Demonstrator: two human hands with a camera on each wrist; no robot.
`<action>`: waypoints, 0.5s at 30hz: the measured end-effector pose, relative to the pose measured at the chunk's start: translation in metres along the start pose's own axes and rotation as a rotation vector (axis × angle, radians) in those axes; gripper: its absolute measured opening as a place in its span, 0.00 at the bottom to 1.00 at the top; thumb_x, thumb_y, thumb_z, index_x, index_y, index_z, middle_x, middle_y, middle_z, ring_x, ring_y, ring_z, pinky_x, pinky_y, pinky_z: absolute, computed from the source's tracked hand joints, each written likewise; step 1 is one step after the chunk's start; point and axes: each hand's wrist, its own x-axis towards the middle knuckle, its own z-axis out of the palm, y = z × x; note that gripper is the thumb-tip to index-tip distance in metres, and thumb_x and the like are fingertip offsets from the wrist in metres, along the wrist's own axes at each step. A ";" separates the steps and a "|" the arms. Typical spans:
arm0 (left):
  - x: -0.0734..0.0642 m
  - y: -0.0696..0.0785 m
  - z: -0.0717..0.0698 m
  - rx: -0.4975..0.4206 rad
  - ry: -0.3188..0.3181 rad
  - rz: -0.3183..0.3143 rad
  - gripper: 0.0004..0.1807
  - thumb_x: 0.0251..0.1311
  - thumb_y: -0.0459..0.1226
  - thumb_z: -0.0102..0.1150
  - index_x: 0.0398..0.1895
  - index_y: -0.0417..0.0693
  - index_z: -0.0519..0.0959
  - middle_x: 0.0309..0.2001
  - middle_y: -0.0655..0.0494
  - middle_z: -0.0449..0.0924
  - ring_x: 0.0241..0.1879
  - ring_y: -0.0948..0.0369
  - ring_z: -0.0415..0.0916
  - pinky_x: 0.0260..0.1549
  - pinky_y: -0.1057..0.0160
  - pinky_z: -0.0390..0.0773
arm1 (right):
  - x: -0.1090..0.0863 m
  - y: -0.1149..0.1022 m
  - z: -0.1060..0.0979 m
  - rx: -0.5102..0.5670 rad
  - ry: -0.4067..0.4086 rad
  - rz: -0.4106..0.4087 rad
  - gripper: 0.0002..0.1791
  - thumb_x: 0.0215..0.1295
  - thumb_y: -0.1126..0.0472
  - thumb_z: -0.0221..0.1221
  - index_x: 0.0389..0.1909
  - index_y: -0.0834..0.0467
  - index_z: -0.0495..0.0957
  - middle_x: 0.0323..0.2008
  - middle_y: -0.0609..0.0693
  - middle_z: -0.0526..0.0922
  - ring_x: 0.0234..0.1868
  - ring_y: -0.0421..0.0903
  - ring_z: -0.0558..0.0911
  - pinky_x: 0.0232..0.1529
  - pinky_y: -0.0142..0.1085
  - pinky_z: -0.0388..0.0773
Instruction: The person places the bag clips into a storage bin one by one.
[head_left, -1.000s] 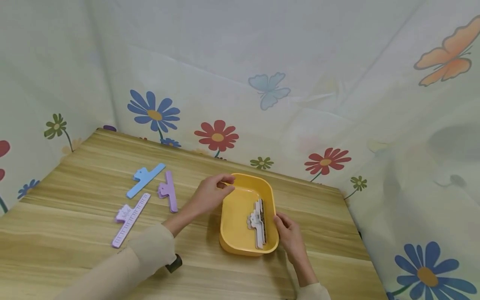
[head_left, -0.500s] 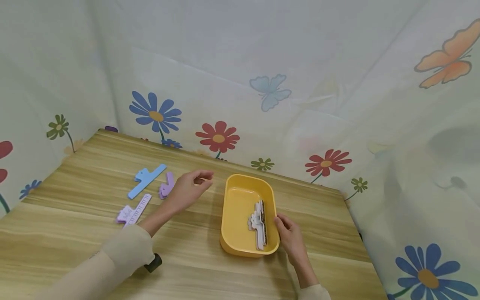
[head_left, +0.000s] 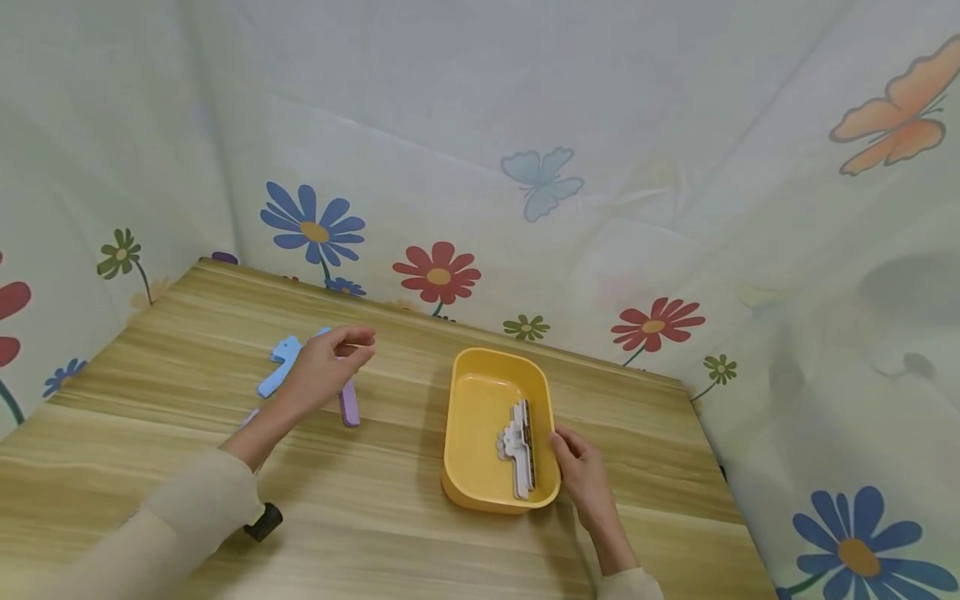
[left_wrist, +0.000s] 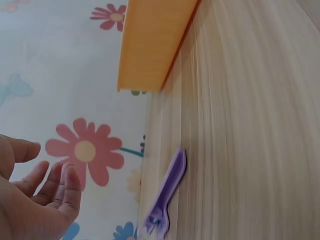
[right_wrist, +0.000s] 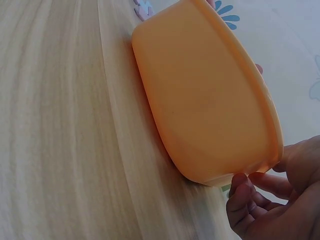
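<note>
My left hand (head_left: pixel 326 367) hovers over the clips at the left of the table, fingers loosely bent and nothing between them. Beneath it a blue plastic clip (head_left: pixel 281 358) and a purple plastic clip (head_left: pixel 349 404) are partly covered. A lilac clip (head_left: pixel 251 415) is almost wholly hidden by my forearm. In the left wrist view the purple clip (left_wrist: pixel 167 190) lies well apart from the fingers. My right hand (head_left: pixel 585 475) pinches the right rim of a yellow plastic bin (head_left: pixel 472 442). Inside, white and dark clips (head_left: pixel 517 450) stand along its right wall.
The wood-grain table (head_left: pixel 645 467) bears everything. A white cloth (head_left: pixel 420 125) printed with flowers and butterflies hangs behind it and at both sides.
My left hand has moved left, from the bin's far left rim to above the clips, covering more of them. The right hand keeps hold of the bin, which has hardly shifted.
</note>
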 end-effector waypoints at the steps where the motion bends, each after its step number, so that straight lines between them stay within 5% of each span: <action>1: 0.000 -0.002 -0.003 0.006 0.004 -0.004 0.26 0.62 0.52 0.53 0.57 0.46 0.73 0.51 0.50 0.76 0.48 0.54 0.74 0.42 0.57 0.76 | 0.000 0.000 0.000 0.000 0.001 0.000 0.19 0.68 0.54 0.54 0.53 0.61 0.77 0.46 0.58 0.80 0.44 0.50 0.79 0.40 0.35 0.77; 15: -0.004 -0.021 -0.035 0.094 0.065 -0.043 0.28 0.64 0.51 0.51 0.60 0.42 0.71 0.52 0.46 0.76 0.50 0.50 0.73 0.42 0.61 0.76 | 0.001 -0.001 -0.001 -0.004 0.007 0.011 0.19 0.67 0.54 0.54 0.53 0.61 0.77 0.47 0.58 0.80 0.45 0.50 0.79 0.40 0.35 0.77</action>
